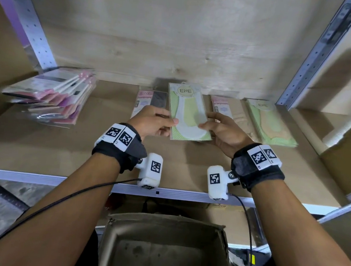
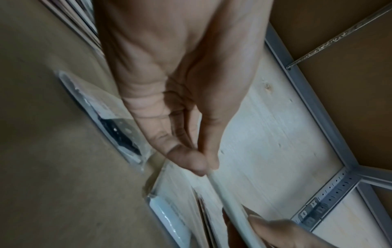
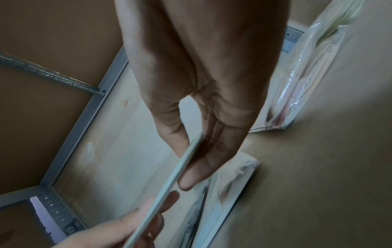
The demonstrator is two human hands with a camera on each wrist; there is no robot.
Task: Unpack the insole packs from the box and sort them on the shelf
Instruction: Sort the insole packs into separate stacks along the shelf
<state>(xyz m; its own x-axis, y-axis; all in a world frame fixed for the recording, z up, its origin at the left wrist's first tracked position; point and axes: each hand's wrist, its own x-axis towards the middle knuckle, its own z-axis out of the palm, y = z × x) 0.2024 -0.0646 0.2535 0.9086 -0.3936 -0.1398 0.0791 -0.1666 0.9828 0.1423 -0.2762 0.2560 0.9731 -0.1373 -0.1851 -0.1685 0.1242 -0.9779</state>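
Both hands are on the green insole pack (image 1: 189, 112) — the left hand (image 1: 153, 120) pinches its left edge between thumb and fingers, the right hand (image 1: 225, 131) pinches the right edge the same way, thumb on top and fingers beneath. The pack hangs just above the shelf (image 1: 79, 159), over the gap between the pink-and-black pack (image 1: 146, 100) on one side and the pink-and-beige pack (image 1: 227, 110) on the other, with a second green pack (image 1: 269, 124) further right. Seen edge-on from the wrists, it is a thin flat card — so, by my reckoning, light and fairly stiff, though it would likely bow if held by one corner. Its glossy clear sleeve looks slippery, so an edge pinch at mid-length on both long sides seems the safest hold. The face shows a pale green backing, a white sole shape and a round printed label near the hanging tab. Over on the left sits a slumped pile of pink packs (image 1: 50, 94), fanned out and shiny. Below the shelf edge, the cardboard box (image 1: 163, 251) stands open, its visible floor bare, rough and torn at the rim.
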